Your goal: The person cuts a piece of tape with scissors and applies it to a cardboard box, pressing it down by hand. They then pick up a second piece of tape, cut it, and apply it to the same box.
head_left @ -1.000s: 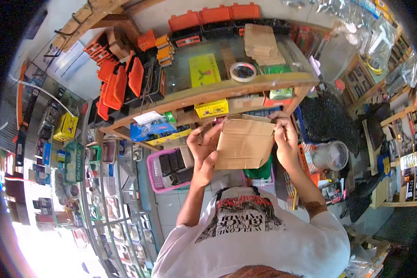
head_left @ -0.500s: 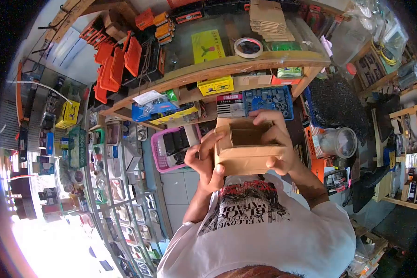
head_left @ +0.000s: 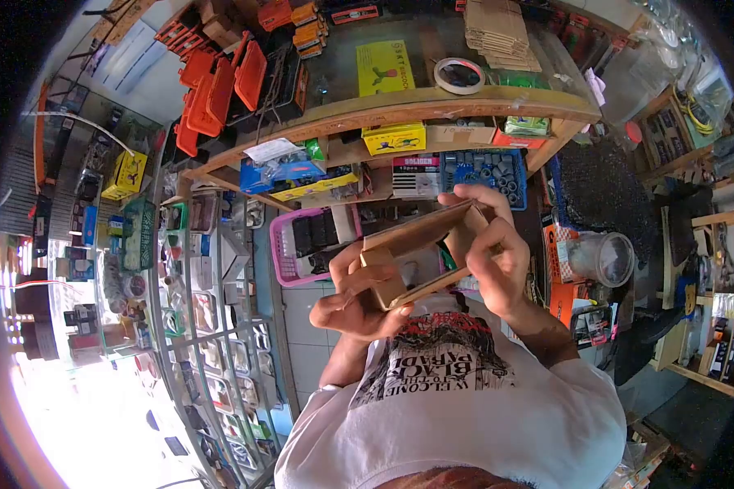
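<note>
A small brown cardboard box [head_left: 420, 232] is held up in front of the chest, tilted, its right end higher. One can see through its frame to the shirt behind. My left hand [head_left: 359, 301] grips the left end, with the thumb along the lower edge and the fingers bent round the side. At the right end my right hand [head_left: 497, 253] holds the cardboard, its fingers curled over the wall and partly reaching inside.
Ahead stands a wooden-edged glass counter [head_left: 432, 106] with flat cardboard [head_left: 501, 33] and a tape roll [head_left: 459, 76]. A pink basket [head_left: 281, 253] is left of the hands, a blue tray of fittings [head_left: 485, 175] beyond them. A clear container [head_left: 614, 259] stands right.
The box has turned and tilted; its interior was dark before and now shows an opening through it. Both hands have shifted their grip with it. The camera view has moved slightly.
</note>
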Demonstrator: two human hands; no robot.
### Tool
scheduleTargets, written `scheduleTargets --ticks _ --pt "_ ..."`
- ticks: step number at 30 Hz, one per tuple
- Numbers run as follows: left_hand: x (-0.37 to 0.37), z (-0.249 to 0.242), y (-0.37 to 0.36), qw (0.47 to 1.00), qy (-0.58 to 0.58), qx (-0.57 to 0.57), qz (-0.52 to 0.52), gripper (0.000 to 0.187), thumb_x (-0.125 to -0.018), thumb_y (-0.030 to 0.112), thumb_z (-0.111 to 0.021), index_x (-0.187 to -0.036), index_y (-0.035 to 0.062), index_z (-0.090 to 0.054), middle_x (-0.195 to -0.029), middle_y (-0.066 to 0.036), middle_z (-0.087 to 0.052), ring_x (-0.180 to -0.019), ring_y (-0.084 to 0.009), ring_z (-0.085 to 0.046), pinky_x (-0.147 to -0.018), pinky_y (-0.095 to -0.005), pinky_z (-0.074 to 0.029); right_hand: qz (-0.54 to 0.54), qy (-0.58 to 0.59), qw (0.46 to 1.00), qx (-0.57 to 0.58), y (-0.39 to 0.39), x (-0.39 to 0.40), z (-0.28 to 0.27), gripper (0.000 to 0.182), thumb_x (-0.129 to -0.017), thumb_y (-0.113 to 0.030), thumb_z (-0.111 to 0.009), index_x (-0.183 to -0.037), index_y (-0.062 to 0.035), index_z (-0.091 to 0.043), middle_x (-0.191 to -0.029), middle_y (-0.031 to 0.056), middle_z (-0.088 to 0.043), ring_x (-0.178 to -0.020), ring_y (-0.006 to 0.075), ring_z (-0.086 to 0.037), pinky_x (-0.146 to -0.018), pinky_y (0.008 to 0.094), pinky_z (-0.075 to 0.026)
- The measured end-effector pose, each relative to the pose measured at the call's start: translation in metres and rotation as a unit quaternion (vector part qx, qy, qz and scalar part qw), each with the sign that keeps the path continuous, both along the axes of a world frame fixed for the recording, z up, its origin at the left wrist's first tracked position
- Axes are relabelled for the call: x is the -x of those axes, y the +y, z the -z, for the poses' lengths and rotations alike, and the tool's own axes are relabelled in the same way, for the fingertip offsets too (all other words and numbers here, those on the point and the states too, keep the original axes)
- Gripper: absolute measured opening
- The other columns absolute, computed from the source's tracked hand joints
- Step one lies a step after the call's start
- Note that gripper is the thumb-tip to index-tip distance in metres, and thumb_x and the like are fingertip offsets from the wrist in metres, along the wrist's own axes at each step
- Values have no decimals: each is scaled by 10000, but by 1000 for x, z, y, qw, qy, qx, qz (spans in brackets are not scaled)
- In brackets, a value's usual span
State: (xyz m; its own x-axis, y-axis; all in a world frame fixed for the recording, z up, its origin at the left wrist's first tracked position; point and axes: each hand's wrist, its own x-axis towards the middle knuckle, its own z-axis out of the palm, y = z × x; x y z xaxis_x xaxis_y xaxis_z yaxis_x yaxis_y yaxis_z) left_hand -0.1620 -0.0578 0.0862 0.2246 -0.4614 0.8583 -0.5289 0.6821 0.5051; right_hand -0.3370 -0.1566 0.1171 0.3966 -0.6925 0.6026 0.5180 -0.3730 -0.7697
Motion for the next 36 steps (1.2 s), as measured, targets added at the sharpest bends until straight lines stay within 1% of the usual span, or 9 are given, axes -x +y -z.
scheduleTargets --ticks 4,7,16,19,25,28,31,32,36 --pt "-1 -5 -1 999 40 -31 13 843 -876 391 -823 -1387 164 -191 -1030 -155 -659 -1173 -380 -594 -971 -519 -497 30 113 991 72 -12 2 -4 363 -1010 -298 -642 -1219 -8 -707 -1546 212 -423 -1389 308 -486 -1128 427 -385" --pt "-8 0 1 996 56 -53 33 853 -875 388 -829 -1384 156 -185 -1044 -168 -660 -1169 -377 -595 -981 -510 -491 14 191 981 21 -10 11 -17 389 -1012 -328 -639 -1233 -15 -707 -1555 214 -416 -1369 319 -510 -1115 430 -396" --pt "-8 1 2 995 55 -72 32 848 -863 347 -846 -1346 125 -186 -1112 -193 -641 -1202 -372 -569 -999 -500 -484 78 180 980 41 -13 3 -6 160 -925 -113 -729 -862 2 -637 -1339 191 -625 -1261 316 -594 -1027 404 -454" --pt "-11 2 4 996 23 -84 35 846 -854 338 -854 -1327 122 -187 -1130 -204 -618 -1198 -371 -568 -1009 -514 -475 79 224 970 52 -12 1 -9 144 -911 -81 -728 -865 11 -626 -1351 187 -610 -1256 319 -598 -1031 401 -457" --pt "-7 8 10 993 85 -82 25 837 -852 331 -851 -1305 103 -186 -1197 -230 -575 -1166 -353 -591 -1023 -514 -473 54 283 957 47 -4 -5 -19 143 -920 -114 -731 -1025 -33 -678 -1463 161 -530 -1330 354 -532 -1066 442 -436" --pt "-12 6 13 992 70 -103 18 846 -845 212 -859 -1336 129 -175 -1138 -219 -668 -1204 -385 -562 -1010 -543 -435 156 330 906 216 -4 -6 -13 330 -885 -233 -787 -1191 -137 -711 -1521 142 -479 -1402 388 -441 -1119 522 -372" --pt "-17 5 14 989 91 -112 -8 863 -875 300 -829 -1374 93 -156 -1227 -236 -567 -1197 -339 -573 -1022 -489 -475 185 323 880 296 2 -8 -22 487 -824 -356 -812 -1285 -238 -707 -1572 121 -432 -1443 400 -377 -1152 588 -291" --pt "-16 4 13 988 106 -109 1 850 -875 274 -831 -1365 97 -160 -1243 -233 -575 -1198 -348 -570 -1024 -497 -464 216 337 849 345 3 -7 -29 546 -799 -429 -810 -1281 -192 -715 -1498 131 -504 -1352 385 -478 -1140 549 -294" --pt "-13 -6 16 976 165 -133 47 794 -893 187 -813 -1354 94 -173 -1305 -217 -559 -1206 -340 -565 -1020 -481 -465 177 343 825 412 2 0 -23 613 -758 -434 -840 -1309 -201 -704 -1338 60 -564 -1218 304 -544 -1083 515 -321"
